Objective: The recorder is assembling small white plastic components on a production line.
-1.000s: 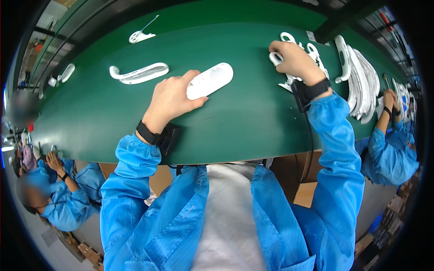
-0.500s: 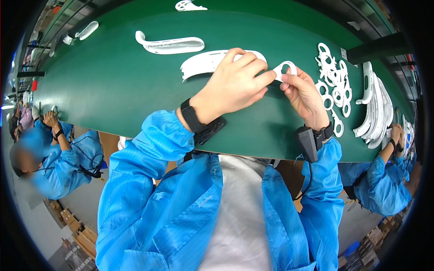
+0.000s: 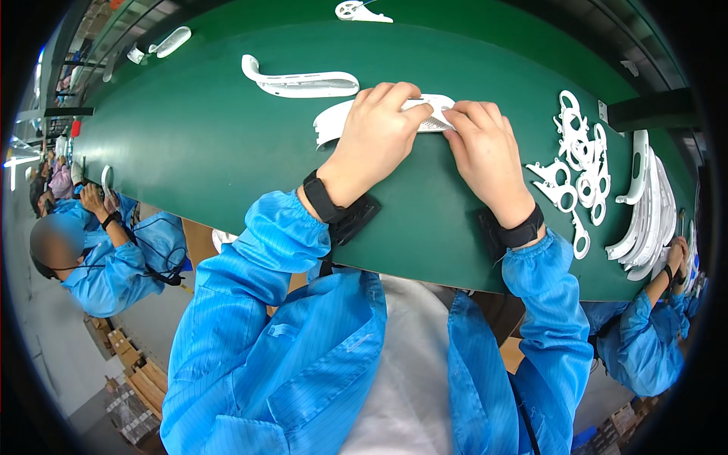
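Observation:
A long curved white plastic shell [image 3: 331, 125] lies in front of me on the green table, partly covered by my fingers. Near its middle, my left hand [image 3: 379, 127] grips it, fingers bent over the upper edge. The fingers of my right hand [image 3: 489, 148] are closed at the shell's right end, thumb against the edge. A perforated grey patch shows inside the shell between my hands. The small white ring-shaped bracket is not visible in my fingers now. Just behind the shell lies a similar white shell [image 3: 311, 85] with a hooked left end.
White ring-shaped brackets [image 3: 567, 199] lie heaped on my right, beside a stack of curved white shells [image 3: 652, 216]. Another white part with a wheel [image 3: 364, 11] sits at the far edge. A dark post [image 3: 652, 111] juts in at right. Co-workers in blue sit on both sides.
My right hand has gone from holding a ring bracket beside the shell to the shell's right end. My left hand has stayed over the shell. The whole view has shifted slightly.

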The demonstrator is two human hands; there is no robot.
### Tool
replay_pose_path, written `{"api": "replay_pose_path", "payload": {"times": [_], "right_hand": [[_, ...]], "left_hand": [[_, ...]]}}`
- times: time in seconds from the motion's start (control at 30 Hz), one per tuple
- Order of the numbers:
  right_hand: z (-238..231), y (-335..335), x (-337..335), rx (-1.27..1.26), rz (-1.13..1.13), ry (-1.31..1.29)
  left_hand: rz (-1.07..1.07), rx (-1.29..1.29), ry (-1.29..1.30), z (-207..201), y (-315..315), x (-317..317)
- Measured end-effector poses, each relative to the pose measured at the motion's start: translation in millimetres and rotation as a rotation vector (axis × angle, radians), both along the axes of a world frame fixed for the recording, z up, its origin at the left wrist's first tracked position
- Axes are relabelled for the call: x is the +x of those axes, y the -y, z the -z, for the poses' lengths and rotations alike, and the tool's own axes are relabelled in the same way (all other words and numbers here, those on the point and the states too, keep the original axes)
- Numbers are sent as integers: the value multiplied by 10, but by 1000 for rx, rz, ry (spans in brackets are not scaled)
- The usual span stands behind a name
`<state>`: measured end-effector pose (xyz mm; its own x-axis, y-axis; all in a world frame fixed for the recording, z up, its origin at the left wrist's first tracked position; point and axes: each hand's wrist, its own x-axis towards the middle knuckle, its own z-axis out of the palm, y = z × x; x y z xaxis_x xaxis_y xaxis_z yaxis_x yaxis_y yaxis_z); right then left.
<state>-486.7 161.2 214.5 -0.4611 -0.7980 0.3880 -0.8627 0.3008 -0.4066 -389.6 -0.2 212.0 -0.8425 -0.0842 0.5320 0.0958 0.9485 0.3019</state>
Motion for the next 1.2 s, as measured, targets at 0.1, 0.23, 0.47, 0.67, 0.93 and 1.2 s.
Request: {"api": "replay_pose_path", "payload": {"times": [0.1,0.23,0.47,0.67,0.93,1.2], "right_hand": [[15,20,-20,6,3,-28],[11,110,41,52,101,-120],[-145,275,137,224,247,15],[-61,121,203,40,176,114],[-135,291,144,138,202,213],[-300,311,48,379,96,251]], "left_hand": [[35,70,10,-18,16,-19],[-3,113,32,-13,18,-33],[-74,102,108,-6,-27,-5],[-100,132,61,24,-19,-31],[-142,107,107,-9,-32,-67],[-45,134,224,-107,14,-56]]}}
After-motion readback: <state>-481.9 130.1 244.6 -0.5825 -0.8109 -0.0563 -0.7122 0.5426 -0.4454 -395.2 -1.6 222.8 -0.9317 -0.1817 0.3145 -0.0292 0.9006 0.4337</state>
